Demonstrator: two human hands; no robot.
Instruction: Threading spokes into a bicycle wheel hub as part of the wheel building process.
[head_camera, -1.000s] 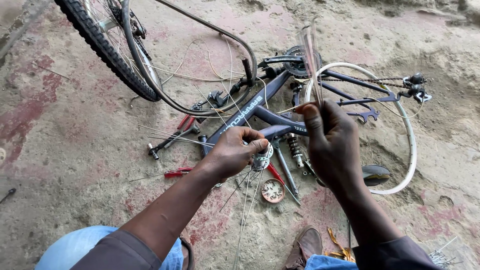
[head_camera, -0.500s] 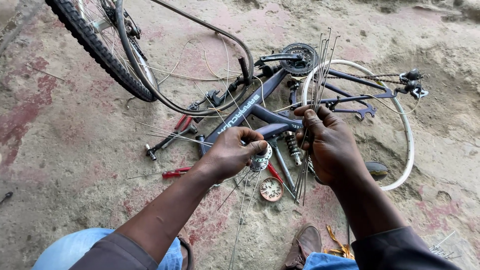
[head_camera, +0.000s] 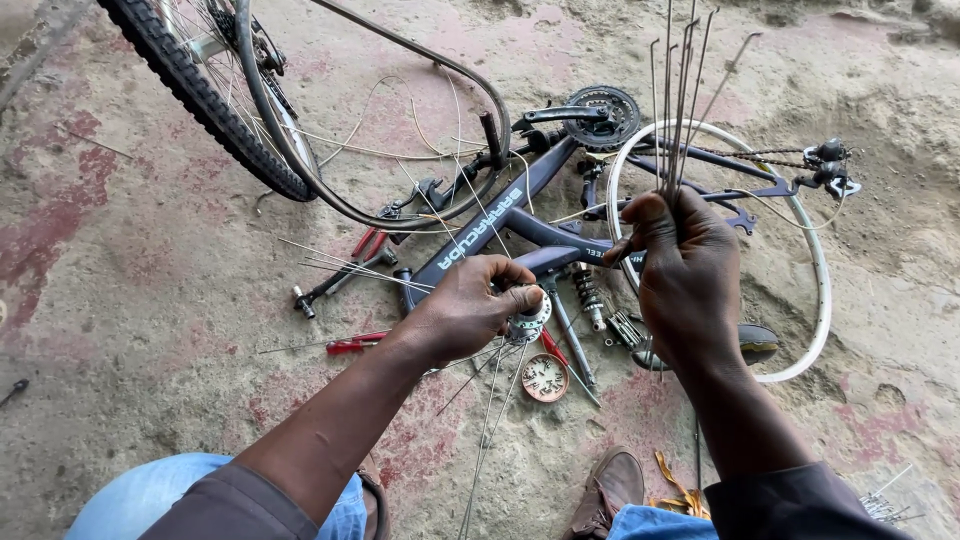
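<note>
While the left hand kept its place low over the bike frame, the right hand had lifted since 1 second before, so the bundle of spokes it held now stood nearly upright, tips fanned above the bare rim. By my reading, that raised the bundle clear of the hub for picking out a single spoke. The right grip was closed around the lower part of the spokes; the left grip was closed on the wheel hub, a small bright metal spool with drilled flanges, from which several thin spokes trailed down over the floor. The spokes were slim steel wires with bent heads. A red-handled tool and a round toothed cog lay on the rough, stained concrete, and a knobbly black tyre crossed the upper left.
</note>
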